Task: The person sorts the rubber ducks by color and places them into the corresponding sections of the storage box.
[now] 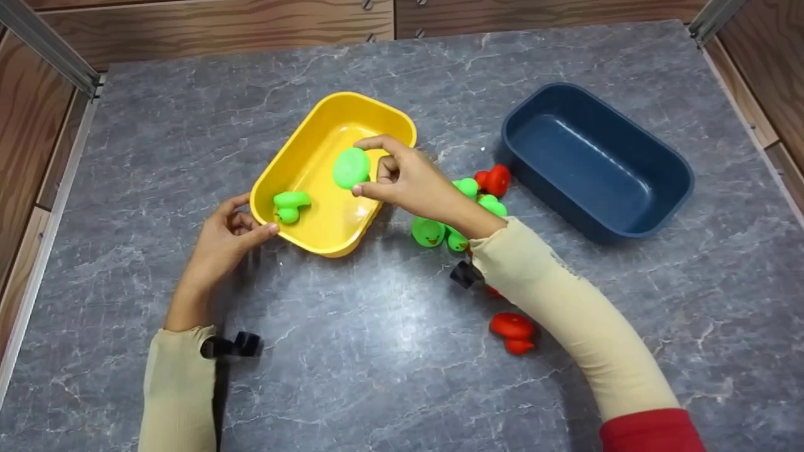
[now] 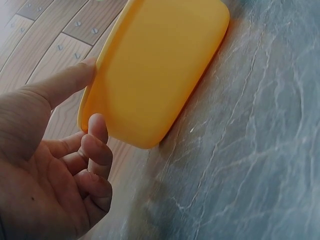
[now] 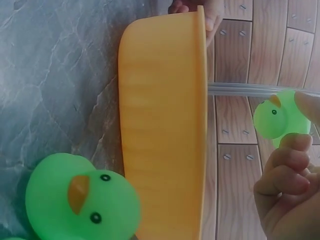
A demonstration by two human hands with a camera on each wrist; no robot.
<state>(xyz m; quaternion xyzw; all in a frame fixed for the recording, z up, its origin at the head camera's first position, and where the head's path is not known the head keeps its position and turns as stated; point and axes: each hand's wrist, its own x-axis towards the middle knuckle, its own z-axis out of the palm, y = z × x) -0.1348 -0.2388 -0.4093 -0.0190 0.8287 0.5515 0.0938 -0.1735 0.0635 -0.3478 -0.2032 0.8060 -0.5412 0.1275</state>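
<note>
Over the yellow tub [image 1: 292, 154], my right hand [image 1: 411, 182] pinches a green rubber duck [image 1: 351, 168] between thumb and forefinger. The right wrist view shows that duck [image 3: 270, 121] above the tub's rim, its orange beak and one eye visible. With thumb and fingers my left hand [image 1: 220, 242] grips the tub's near left corner; the left wrist view shows the thumb along the rim. Another green duck [image 1: 290, 206] lies tipped over inside the tub near that corner. Several green ducks [image 1: 428, 232] sit on the table beside the tub, partly hidden under my right forearm.
A dark blue tub [image 1: 581, 169] stands at the right with nothing inside. Red ducks [image 1: 498, 181] lie close to its left side, and another red duck [image 1: 512, 326] lies nearer me by my right sleeve. Wooden panels [image 1: 220, 31] border the grey marbled table [image 1: 377, 376].
</note>
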